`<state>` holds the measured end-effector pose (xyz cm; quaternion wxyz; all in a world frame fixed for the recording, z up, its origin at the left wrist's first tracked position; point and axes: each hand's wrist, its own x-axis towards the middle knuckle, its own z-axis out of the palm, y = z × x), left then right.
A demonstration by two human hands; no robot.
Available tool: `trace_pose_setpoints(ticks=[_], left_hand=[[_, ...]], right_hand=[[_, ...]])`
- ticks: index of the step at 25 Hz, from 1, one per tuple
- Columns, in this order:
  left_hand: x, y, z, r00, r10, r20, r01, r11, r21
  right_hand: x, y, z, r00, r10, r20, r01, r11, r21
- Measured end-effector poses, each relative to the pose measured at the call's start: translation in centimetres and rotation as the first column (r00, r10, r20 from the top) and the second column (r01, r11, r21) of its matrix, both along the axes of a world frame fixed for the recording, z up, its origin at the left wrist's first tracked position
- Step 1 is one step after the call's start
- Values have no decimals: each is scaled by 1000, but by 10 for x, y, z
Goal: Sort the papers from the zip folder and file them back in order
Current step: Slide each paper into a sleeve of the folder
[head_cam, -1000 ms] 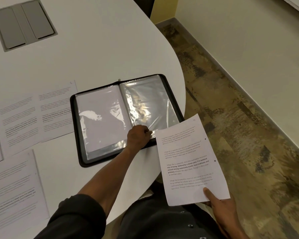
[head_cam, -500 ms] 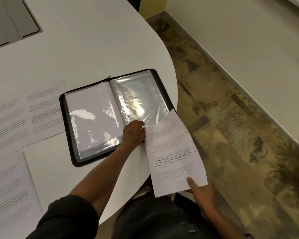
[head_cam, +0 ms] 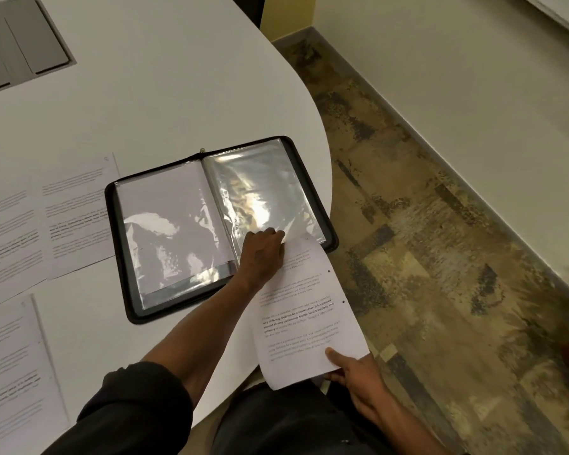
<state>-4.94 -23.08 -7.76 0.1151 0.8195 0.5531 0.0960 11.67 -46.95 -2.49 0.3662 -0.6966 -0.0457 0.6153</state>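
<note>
Zip folder (head_cam: 217,224) lies open at mid-frame near the rounded edge of the white table (head_cam: 165,103), its clear sleeves catching the light. A second ago the printed sheet (head_cam: 304,310) hung clear of it; now its top corner meets the right-hand sleeve, where the left hand (head_cam: 262,254) pinches the plastic edge open. The right hand (head_cam: 355,372), lower right, grips the sheet's bottom edge, thumb on top. Filing looks under way, with more papers (head_cam: 46,218) waiting at left.
</note>
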Motion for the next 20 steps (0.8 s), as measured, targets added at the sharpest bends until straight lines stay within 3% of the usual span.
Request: trace_pose_setpoints(ticks=[5, 15, 20], left_hand=[[15, 11, 1, 999, -39, -38, 39, 999, -18], [16, 5, -3, 997, -79, 18, 79, 997, 1], [11, 1, 2, 996, -42, 83, 45, 998, -37]], right_hand=[[4, 4, 1, 1000, 22, 11, -22, 1000, -16], [16, 36, -2, 998, 45, 52, -47, 999, 28], [3, 78, -6, 1000, 25, -2, -25, 998, 51]])
